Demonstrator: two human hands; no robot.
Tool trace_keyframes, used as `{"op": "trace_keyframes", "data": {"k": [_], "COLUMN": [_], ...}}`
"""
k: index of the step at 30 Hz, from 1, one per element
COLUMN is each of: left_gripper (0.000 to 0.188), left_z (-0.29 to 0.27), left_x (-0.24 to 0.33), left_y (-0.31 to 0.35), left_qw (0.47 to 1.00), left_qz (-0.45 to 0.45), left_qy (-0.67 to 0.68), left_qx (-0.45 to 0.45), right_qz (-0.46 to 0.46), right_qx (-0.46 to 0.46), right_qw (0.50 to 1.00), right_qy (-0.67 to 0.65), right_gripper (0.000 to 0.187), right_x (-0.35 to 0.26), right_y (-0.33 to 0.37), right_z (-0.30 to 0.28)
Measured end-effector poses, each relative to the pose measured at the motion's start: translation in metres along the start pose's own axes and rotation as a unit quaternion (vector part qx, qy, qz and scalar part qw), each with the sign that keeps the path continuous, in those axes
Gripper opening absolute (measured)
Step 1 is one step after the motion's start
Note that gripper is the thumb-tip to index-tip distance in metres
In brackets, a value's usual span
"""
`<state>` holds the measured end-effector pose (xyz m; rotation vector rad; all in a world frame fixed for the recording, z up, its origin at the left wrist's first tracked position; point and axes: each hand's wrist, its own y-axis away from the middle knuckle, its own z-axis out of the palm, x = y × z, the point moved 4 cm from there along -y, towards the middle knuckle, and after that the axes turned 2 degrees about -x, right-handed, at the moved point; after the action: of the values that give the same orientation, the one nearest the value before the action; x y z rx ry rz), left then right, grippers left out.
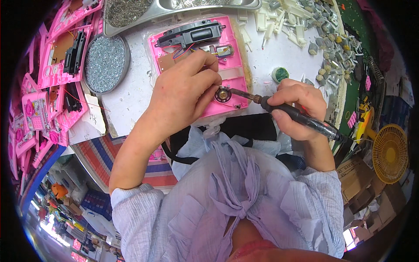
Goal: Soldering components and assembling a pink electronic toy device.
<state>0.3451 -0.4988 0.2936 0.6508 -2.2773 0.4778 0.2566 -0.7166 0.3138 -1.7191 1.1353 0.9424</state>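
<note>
A pink plastic housing [235,48] lies in front of me on a padded support. It holds a black plastic part [192,35], thin coloured wires and a small round speaker [223,94] near its lower edge. My right hand [305,98] grips a soldering iron [324,127] by its dark handle; the tip reaches to the speaker's upper rim. Over the housing's left side, my left hand [181,87] has its thumb and fingers closed in a pinch beside the speaker. Whatever it pinches is hidden by the fingers.
At left, a round tray of small screws [107,63] stands beside stacked pink housings [61,78]. A metal tray [183,6] of small parts lies at the back. White plastic pieces [283,22], grey parts [325,48] and a green-filled cup [279,74] are at right, a yellow fan [389,153] beyond.
</note>
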Motion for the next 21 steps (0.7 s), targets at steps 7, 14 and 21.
{"op": "trace_keyframes", "data": {"k": [7,14,21], "left_gripper": [0.02,0.021,0.015], "left_z": [0.001,0.002,0.002], "left_x": [0.0,-0.001,-0.001], "left_y": [0.0,0.0,0.0], "left_qw": [1.0,1.0,1.0], "left_qz": [0.003,0.008,-0.002], "left_qy": [-0.008,-0.01,0.001], "left_qx": [0.01,0.01,0.016], "right_qz": [0.007,-0.003,0.006], "right_qx": [-0.02,0.0,0.031], "right_qw": [1.0,1.0,0.999], "right_qy": [0.012,0.011,-0.008], "right_gripper": [0.023,0.023,0.023], "right_x": [0.001,-0.001,-0.002], "right_y": [-0.002,-0.001,0.005], "right_z": [0.001,-0.004,-0.013]}}
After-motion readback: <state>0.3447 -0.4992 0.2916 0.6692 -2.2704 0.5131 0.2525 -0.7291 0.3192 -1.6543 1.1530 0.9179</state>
